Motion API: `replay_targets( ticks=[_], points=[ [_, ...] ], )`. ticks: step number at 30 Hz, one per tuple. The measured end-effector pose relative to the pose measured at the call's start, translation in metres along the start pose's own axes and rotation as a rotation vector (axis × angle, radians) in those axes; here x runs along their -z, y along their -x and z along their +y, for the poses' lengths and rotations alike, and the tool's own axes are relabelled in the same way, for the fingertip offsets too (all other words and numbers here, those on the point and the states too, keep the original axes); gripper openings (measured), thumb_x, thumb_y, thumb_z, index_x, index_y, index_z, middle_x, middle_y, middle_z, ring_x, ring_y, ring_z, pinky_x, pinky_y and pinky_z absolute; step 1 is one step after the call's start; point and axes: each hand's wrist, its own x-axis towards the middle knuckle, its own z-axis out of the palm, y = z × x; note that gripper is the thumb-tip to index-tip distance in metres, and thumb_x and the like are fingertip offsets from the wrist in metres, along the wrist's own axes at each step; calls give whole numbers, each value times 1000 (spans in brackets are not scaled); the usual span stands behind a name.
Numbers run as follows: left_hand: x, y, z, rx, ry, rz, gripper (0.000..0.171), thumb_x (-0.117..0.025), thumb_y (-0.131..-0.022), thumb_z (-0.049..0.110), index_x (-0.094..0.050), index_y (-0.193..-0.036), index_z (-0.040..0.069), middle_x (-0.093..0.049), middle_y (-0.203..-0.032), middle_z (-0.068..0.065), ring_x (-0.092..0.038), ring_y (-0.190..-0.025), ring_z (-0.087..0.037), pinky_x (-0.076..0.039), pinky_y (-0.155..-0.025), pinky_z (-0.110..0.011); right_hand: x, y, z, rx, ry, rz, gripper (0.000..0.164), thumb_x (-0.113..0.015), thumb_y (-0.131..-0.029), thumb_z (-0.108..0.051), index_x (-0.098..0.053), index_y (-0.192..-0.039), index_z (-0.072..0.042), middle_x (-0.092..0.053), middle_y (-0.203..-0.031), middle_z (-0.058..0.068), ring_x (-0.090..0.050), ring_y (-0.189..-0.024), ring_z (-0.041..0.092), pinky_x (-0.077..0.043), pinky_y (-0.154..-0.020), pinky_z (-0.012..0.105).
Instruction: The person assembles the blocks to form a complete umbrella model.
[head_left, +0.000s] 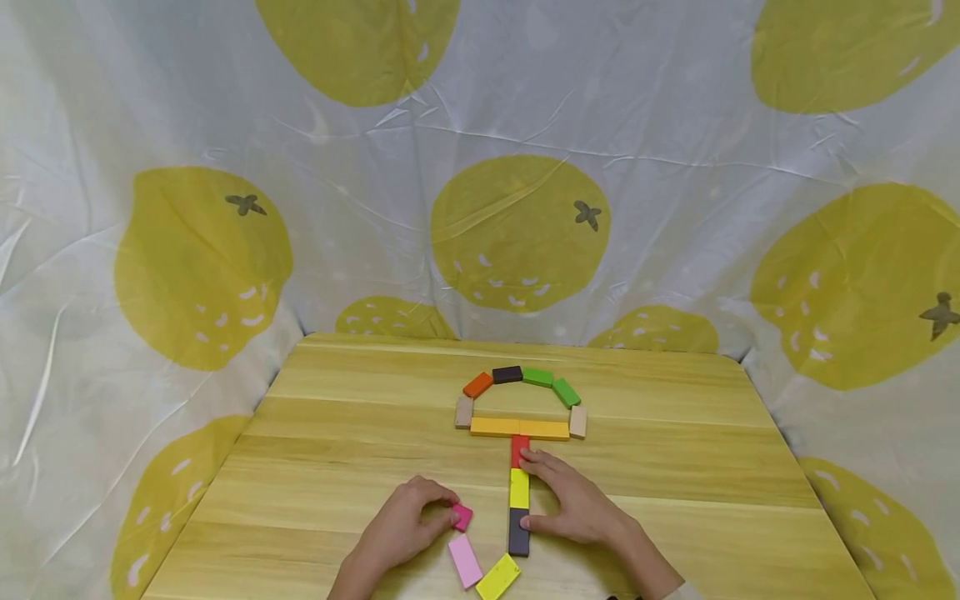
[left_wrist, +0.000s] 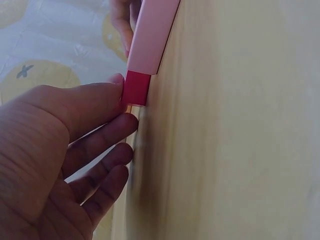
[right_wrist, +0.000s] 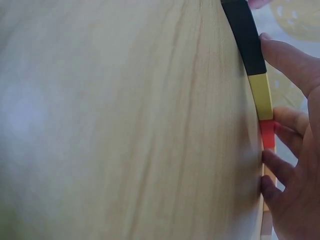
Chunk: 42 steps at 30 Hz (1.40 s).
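My left hand pinches a small magenta block between thumb and forefinger. The left wrist view has this magenta block close to the end of a pale pink block. That pink block lies slanted, with a yellow block angled beside its near end. My right hand rests along a straight column, its fingers extended: the thumb touches the black block and a fingertip touches the red block. A yellow block sits between those two.
Two orange-yellow blocks form a bar across the column's top. Above it curves an arch of an orange block, a black block, a green block and others. The wooden table meets a lemon-print curtain behind.
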Motion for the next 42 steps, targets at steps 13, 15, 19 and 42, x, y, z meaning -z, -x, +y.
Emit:
replay_targets(
  ticks=[13, 15, 19, 42],
  points=[
    [2, 4, 0, 22, 3, -23, 11, -75, -96, 34, -78, -103, 26, -73, -100, 18, -63, -97, -6, -56, -86, -32, 0, 0, 1, -11, -5, -3, 85, -69, -88, -66, -44, -158, -23, -36, -166, -6, -33, -155, 27, -37, -119, 57],
    [2, 4, 0, 25, 4, -26, 12, -74, -96, 35, -78, -103, 26, -73, -100, 18, -63, -97, -6, -55, -86, -32, 0, 0, 1, -13, -5, -4, 85, -69, -88, -65, -44, -158, -24, -36, -166, -7, -33, -155, 27, -37, -119, 57],
    [2, 4, 0, 37, -3, -34, 14, -74, -96, 37, -78, -104, 27, -72, -101, 19, -62, -97, -5, -55, -86, -31, -1, 0, 1, -10, -5, -2, 85, -70, -88, -65, -44, -157, -23, -36, -166, -6, -33, -154, 27, -37, -119, 57],
    [4, 8, 0, 46, -10, -25, 12, -77, -93, 35, -76, -101, 26, -71, -100, 19, -62, -99, -5, -56, -90, -34, -1, 0, 2, -14, -6, -2, 85, -69, -88, -66, -45, -157, -24, -36, -166, -6, -34, -154, 27, -37, -119, 57]
  ],
)
